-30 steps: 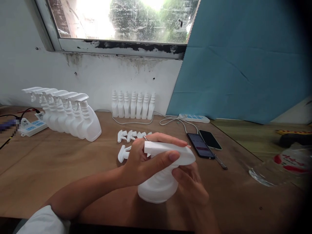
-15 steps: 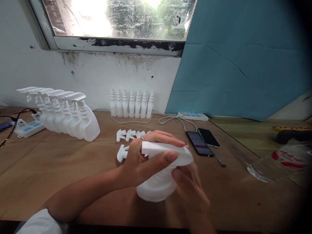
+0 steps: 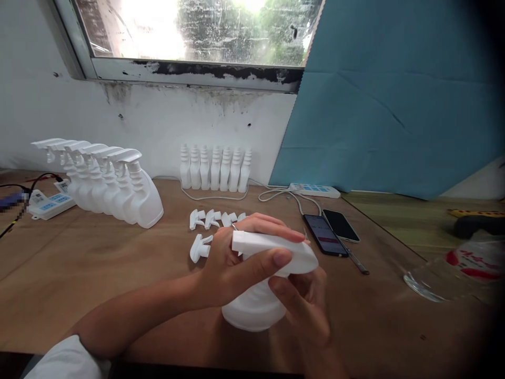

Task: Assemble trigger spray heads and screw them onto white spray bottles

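A white bottle (image 3: 254, 310) stands upright near the table's front edge with a white spray head (image 3: 276, 250) on top. My left hand (image 3: 240, 263) is closed round the spray head, thumb along the near side and fingers over the far side. At the bottle's neck, just under the head, my right hand (image 3: 302, 302) has its thumb and fingers curled in; some of its fingers are hidden behind the bottle. Beyond my left hand lie several loose white spray heads (image 3: 200, 248) on the brown table.
Several bottles with spray heads (image 3: 145, 202) stand in a row at the left. Several headless bottles (image 3: 215, 171) line the wall. Phones (image 3: 325, 234), a power strip (image 3: 315, 190) and a metal tool (image 3: 358, 261) lie right of centre. A clear plastic bottle (image 3: 437, 273) is at far right.
My right hand's thumb has shifted slightly left at the bottle's neck, and the fingers have changed position. My left hand keeps its hold on the spray head. The view has moved slightly.
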### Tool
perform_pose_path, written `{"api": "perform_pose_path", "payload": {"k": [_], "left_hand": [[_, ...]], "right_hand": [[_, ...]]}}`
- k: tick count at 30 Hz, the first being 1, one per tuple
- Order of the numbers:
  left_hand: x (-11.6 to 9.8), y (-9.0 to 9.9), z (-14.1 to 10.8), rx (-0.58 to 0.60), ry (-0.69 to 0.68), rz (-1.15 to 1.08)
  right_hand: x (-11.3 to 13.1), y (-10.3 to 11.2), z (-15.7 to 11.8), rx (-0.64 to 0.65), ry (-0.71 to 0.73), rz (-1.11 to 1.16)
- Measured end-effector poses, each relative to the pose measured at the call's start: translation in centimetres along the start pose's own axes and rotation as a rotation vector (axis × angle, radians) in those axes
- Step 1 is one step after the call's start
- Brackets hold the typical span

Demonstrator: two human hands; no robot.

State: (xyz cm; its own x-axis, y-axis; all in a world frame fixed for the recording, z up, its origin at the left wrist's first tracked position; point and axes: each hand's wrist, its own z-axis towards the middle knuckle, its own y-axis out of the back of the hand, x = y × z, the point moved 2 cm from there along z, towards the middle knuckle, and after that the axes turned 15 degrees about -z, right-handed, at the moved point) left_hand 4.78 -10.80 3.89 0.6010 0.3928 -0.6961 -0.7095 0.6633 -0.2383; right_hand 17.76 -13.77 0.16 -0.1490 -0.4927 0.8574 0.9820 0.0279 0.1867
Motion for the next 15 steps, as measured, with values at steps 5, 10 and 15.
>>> {"api": "perform_pose_path", "payload": {"k": [5, 10, 15], "left_hand": [[0.1, 0.2, 0.1, -0.01, 0.005, 0.032], [-1.0, 0.3, 0.4, 0.097, -0.06, 0.184], [-1.6, 2.2, -1.5, 0.021, -0.055, 0.29]], "right_hand": [[0.7, -0.3, 0.9, 0.034, 0.008, 0.021], [0.7, 0.3, 2.3, 0.381, -0.037, 0.116], [0.8, 0.5, 2.5, 0.621, -0.153, 0.087]]}}
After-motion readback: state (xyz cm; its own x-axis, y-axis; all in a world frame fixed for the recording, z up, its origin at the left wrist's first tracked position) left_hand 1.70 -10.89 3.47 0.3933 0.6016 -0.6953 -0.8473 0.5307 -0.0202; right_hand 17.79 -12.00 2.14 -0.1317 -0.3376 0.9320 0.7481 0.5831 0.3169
